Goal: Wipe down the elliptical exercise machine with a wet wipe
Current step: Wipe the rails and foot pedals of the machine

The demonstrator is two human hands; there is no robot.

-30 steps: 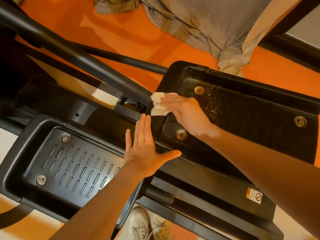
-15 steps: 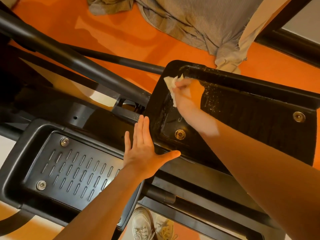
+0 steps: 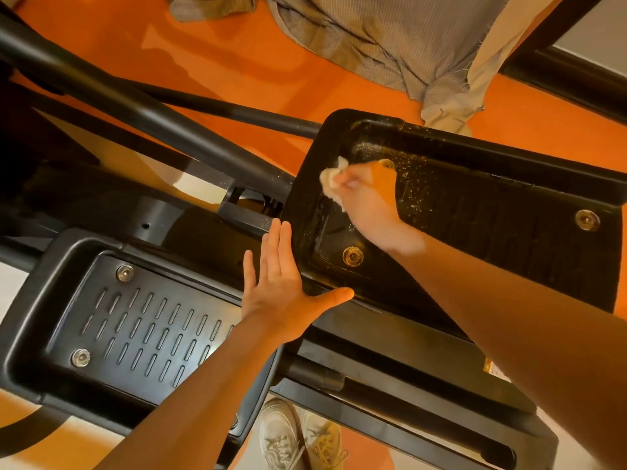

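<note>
We are mid-wipe on the right pedal (image 3: 475, 212) of the elliptical. Our right hand (image 3: 368, 195) grips the wipe (image 3: 328, 180) and presses it into the pedal's front corner, blurred with motion. Our left hand (image 3: 276, 283) lies flat, fingers straight, bracing the pedal's rim. White specks remain further back, so next we likely sweep the wipe rearward, then do the left pedal (image 3: 142, 323).

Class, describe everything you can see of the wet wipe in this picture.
The wet wipe is a small, crumpled, off-white sheet, bunched rather than flat. The right hand grips it and presses it onto the far inner corner of the right pedal, a black tray speckled with pale dust. Most of it is hidden under blurred fingers.
</note>
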